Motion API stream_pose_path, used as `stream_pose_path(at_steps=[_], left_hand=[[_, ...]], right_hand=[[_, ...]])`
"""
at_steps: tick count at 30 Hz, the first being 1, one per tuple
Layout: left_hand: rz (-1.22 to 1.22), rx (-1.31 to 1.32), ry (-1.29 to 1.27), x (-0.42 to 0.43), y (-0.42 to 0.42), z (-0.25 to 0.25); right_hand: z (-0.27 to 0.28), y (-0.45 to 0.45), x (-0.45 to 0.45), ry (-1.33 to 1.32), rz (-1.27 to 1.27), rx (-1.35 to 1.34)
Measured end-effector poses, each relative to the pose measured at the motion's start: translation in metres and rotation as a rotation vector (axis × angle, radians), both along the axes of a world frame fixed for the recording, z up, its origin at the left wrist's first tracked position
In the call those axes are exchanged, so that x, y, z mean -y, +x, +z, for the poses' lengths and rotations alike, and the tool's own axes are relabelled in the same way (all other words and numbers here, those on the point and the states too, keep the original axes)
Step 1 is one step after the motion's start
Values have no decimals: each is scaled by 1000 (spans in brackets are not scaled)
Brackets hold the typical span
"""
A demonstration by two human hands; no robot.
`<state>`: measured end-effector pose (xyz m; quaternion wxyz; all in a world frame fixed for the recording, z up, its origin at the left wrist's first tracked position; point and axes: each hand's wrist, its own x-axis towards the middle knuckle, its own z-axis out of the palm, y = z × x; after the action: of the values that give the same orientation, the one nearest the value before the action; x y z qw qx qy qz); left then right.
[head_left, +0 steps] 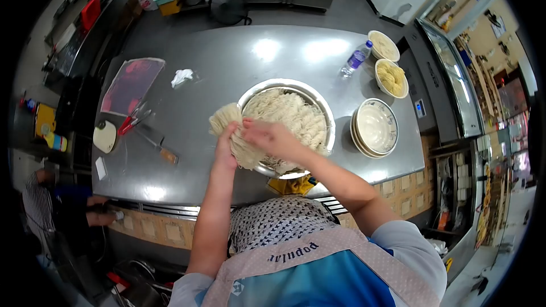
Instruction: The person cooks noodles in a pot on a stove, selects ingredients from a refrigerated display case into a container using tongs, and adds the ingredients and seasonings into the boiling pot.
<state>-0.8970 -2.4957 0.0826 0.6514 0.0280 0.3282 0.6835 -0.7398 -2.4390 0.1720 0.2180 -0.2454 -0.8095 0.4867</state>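
A bundle of pale noodles [245, 150] hangs at the left rim of a big round metal bowl [330, 128]. My left hand [226, 146] is wrapped round the bundle from its left side. Against the bundle's right side lies my right hand [270, 137], its fingers together and slightly blurred, over the bowl; whether it grips any strands cannot be made out. More pale noodles [287, 111] lie heaped inside the bowl.
To the right are stacked bowls [376, 128], a bowl of yellow noodles [391, 78], another bowl [383, 46] and a bottle [357, 59]. Red-handled tongs [131, 122], a scraper [165, 152] and crumpled tissue [181, 77] lie left. A person [48, 204] is at lower left.
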Motion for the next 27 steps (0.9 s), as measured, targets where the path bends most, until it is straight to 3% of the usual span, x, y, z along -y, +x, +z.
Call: stream_pose_path(at_steps=[2, 5, 6, 9, 11, 12, 13, 14, 16, 17, 19, 20, 22, 23, 24, 27], left_hand=[[122, 86, 1, 15, -24, 6], [247, 79, 128, 53, -55, 11], [225, 159, 207, 69, -60, 17], [435, 5, 151, 128, -63, -2], [487, 85, 265, 177, -42, 2], [612, 167, 217, 203, -20, 17], [746, 20, 204, 233, -9, 0], [715, 118, 333, 270, 6, -12], [1007, -59, 14, 337, 50, -12], [1223, 125, 10, 360, 73, -2], [1521, -17, -107, 408, 134, 16], [1368, -18, 142, 486, 161, -37], [1658, -17, -131, 536, 235, -15], [1757, 3, -111, 557, 271, -2], [2054, 71, -152, 577, 304, 1], [2393, -15, 22, 643, 411, 19]], right_hand=[[19, 1, -17, -280, -183, -126], [-3, 13, -38, -169, -307, -241], [-8, 16, -37, -63, -322, -83], [-67, 35, -54, 622, -119, 366], [-68, 33, -53, 509, -114, 129], [-70, 35, -59, 536, -104, 112], [-75, 34, -63, 549, -101, 93], [-79, 28, -65, 545, -104, 76], [-81, 22, -67, 538, -102, 16], [-81, 19, -68, 537, -70, -10], [-76, 12, -57, 552, -32, 0], [-68, 9, -44, 545, 0, -10], [-79, -8, -24, 553, 93, -132], [-102, -18, -25, 645, 155, -216], [-89, -20, -3, 577, 249, -207], [-75, -36, 66, 583, 445, -169]])
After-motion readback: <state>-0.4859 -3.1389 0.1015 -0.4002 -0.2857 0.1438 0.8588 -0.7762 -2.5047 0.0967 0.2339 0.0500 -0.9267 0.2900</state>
